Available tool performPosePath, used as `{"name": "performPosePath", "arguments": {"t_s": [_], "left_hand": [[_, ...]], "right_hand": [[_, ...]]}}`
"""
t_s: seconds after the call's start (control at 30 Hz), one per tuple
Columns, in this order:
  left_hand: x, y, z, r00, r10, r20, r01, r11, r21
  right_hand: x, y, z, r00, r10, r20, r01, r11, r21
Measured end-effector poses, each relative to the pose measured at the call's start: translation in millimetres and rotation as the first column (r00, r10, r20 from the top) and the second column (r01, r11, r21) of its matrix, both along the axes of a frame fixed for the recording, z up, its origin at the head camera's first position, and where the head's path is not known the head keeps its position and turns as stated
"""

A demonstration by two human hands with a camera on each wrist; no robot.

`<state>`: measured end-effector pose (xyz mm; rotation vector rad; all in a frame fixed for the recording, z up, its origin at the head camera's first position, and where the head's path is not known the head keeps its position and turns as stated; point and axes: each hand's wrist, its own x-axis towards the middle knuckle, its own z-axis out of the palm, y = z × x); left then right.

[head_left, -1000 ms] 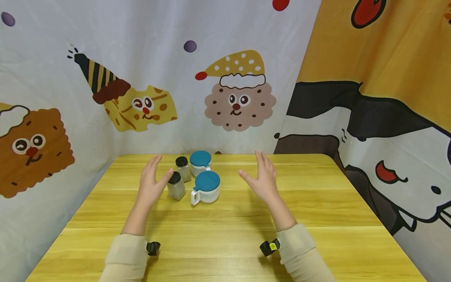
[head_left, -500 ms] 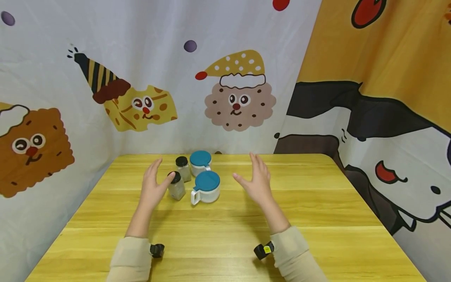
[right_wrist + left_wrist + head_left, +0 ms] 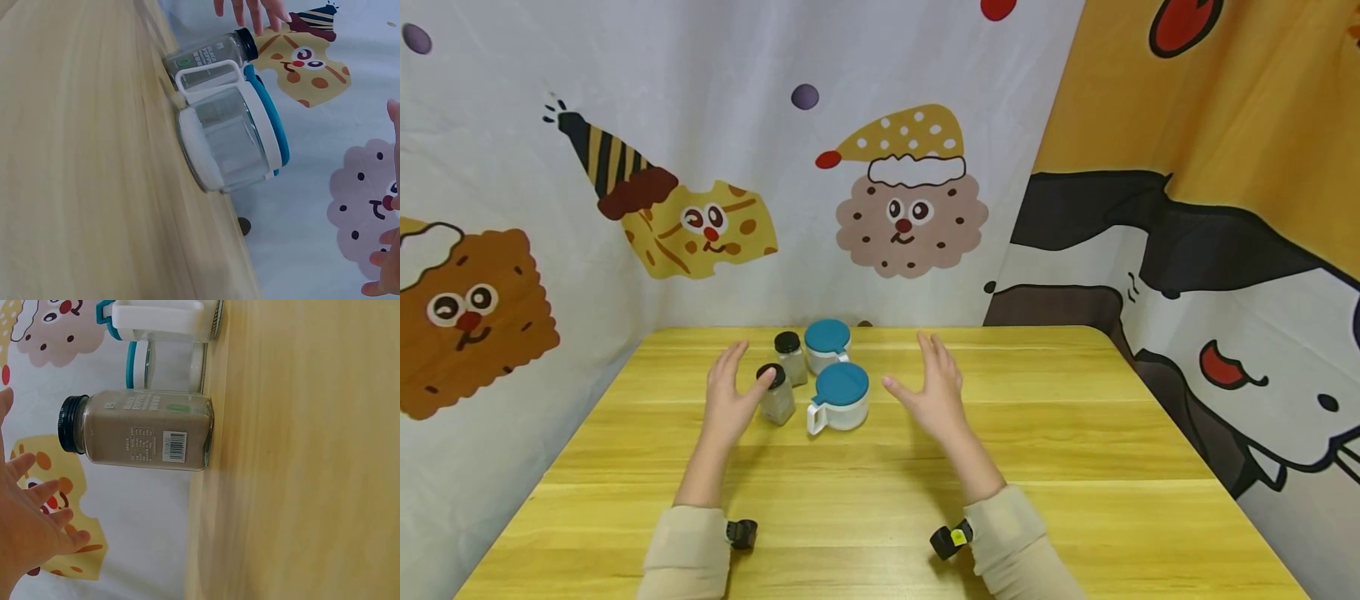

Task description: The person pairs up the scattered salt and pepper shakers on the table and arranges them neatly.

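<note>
My left hand hovers with spread fingers left of a black-capped glass pepper jar. Its thumb overlaps the cap in the head view, but the left wrist view shows a gap between the hand and the pepper jar, which holds grey-brown powder. Right of the jar stands a seasoning pot with a blue lid and white handle. White contents lie at the bottom of this seasoning pot in the right wrist view. My right hand, thumb and fingers apart, hangs right of the pot, touching nothing.
Behind stand a second black-capped jar and a second blue-lidded pot, near the back edge of the wooden table. A printed cartoon curtain hangs behind the table. Each wrist wears a small black camera.
Both hands have drifted inward: the left slightly right, the right leftward toward the front pot. The jars and pots have stayed in place.
</note>
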<state>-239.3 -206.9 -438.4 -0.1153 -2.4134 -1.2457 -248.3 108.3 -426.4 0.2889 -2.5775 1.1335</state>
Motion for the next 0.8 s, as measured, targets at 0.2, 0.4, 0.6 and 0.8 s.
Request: {"name": "performPosePath", "arguments": {"t_s": [0.2, 0.4, 0.6, 0.8], "left_hand": [[1.5, 2.8, -1.2, 0.999, 0.002, 0.037, -0.003, 1.000, 0.017], [2.2, 5.9, -3.3, 0.999, 0.008, 0.041, -0.010, 0.999, 0.047], [1.7, 9.2, -6.6, 1.000, 0.015, 0.026, -0.017, 0.998, 0.067], [0.9, 11.6, -9.4, 0.999, 0.022, 0.048, -0.026, 0.996, 0.082]], "right_hand": [[2.4, -8.1, -3.9, 1.000, -0.002, 0.013, 0.002, 1.000, -0.009], [4.0, -17.1, -6.4, 1.000, 0.015, 0.017, -0.014, 0.999, -0.041], [7.3, -23.4, -8.9, 1.000, 0.023, 0.017, -0.022, 0.998, -0.051], [7.8, -28.2, -12.8, 0.999, 0.030, 0.012, -0.029, 0.998, -0.054]]}}
